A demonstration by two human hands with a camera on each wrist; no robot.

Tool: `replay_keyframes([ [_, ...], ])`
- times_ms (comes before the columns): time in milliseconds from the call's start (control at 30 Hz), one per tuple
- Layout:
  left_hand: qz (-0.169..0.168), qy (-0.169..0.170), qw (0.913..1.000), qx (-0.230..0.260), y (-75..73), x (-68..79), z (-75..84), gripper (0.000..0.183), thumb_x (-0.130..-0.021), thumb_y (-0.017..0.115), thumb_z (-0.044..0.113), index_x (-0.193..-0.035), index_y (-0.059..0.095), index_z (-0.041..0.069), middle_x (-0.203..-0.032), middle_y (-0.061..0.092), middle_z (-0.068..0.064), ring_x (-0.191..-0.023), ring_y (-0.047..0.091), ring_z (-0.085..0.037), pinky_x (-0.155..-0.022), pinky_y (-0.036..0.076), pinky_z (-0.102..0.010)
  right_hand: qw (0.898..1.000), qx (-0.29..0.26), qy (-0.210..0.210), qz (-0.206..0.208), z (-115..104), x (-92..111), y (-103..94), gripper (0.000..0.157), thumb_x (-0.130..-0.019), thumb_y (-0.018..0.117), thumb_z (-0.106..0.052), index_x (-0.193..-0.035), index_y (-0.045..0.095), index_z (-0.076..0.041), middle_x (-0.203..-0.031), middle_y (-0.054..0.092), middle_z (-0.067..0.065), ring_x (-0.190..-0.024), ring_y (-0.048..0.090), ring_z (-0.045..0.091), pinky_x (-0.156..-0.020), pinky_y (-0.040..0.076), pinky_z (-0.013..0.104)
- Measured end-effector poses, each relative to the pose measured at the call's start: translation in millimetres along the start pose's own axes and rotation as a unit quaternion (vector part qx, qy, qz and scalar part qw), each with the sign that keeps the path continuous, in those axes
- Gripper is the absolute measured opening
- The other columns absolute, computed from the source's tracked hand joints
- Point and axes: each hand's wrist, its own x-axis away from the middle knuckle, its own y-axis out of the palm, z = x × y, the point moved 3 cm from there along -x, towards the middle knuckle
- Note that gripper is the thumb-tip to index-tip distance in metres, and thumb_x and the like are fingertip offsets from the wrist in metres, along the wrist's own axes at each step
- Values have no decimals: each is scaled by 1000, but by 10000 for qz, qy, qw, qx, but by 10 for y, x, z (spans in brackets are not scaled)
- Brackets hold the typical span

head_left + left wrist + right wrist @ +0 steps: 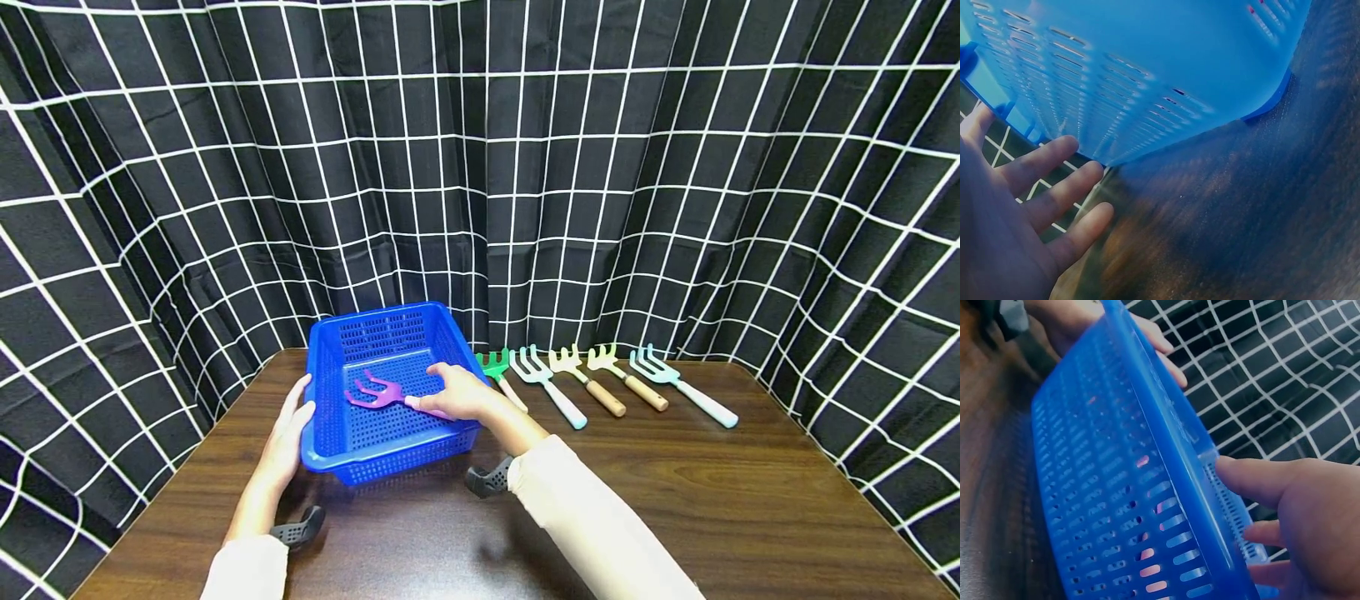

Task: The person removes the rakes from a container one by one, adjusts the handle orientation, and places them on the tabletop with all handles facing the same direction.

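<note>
A blue perforated basket (pixel 386 450) stands at the table's left, in front of the curtain. Inside it is a purple garden hand fork (pixel 384 393), tines pointing left. My right hand (pixel 461 393) reaches into the basket over the fork's handle, thumb and forefinger spread apart. In the right wrist view that hand (pixel 1322 519) shows no fork between its digits; pink shows through the basket's slots. My left hand (pixel 283 442) touches the basket's left rim. Its fingers (pixel 1063 197) are spread and fairly straight beside the outer wall.
Right of the basket lie several more hand forks in a row: a green one (pixel 510 392), a pale one (pixel 555 396), two yellow ones with wooden handles (pixel 603 396), and a pale blue one (pixel 697 396). A black checked curtain (pixel 570 167) stands behind the brown table (pixel 675 500).
</note>
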Motion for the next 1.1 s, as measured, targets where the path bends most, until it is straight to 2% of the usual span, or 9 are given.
replay_keyframes([
  [300, 28, 39, 10000, 9, 2, -17, -61, 52, -107, 31, 24, -156, 16, 14, -148, 34, -26, -101, 58, -11, -80, 47, -22, 9978, 111, -10, -654, 85, -158, 132, 63, -87, 70, -41, -135, 52, -5, -136, 54, 19, -129, 46, 32, -104, 37, 42],
  [533, 34, 129, 9999, 33, 3, -11, -44, 52, -107, 32, 24, -156, 17, 14, -148, 34, -26, -101, 58, -12, -81, 48, -23, 9934, -386, 248, -1050, 118, -209, 213, 54, -87, 71, -39, -130, 59, -7, -131, 58, 12, -122, 51, 26, -100, 38, 39],
  [733, -17, 115, 9998, 150, -12, -27, -39, 52, -107, 31, 23, -156, 16, 14, -147, 34, -27, -100, 59, -11, -79, 49, -25, 9903, -620, 167, -1236, 104, -221, 226, 51, -85, 73, -33, -128, 61, -7, -129, 60, 8, -120, 52, 23, -100, 38, 36],
  [933, 35, 12, 10000, -1, -21, -32, -65, 52, -107, 31, 25, -156, 15, 16, -149, 33, -26, -102, 56, -11, -80, 48, -24, 9889, -397, 105, -1429, 92, -224, 241, 55, -85, 74, -33, -131, 59, -7, -131, 59, 8, -124, 49, 23, -102, 36, 35],
  [1100, 27, 126, 9999, -33, -6, -16, -32, 52, -107, 31, 24, -156, 16, 14, -150, 32, -26, -105, 55, -13, -81, 47, -23, 9851, -210, 85, -1705, 99, -222, 261, 48, -87, 72, -32, -128, 62, -9, -122, 64, 6, -111, 57, 19, -93, 42, 30],
])
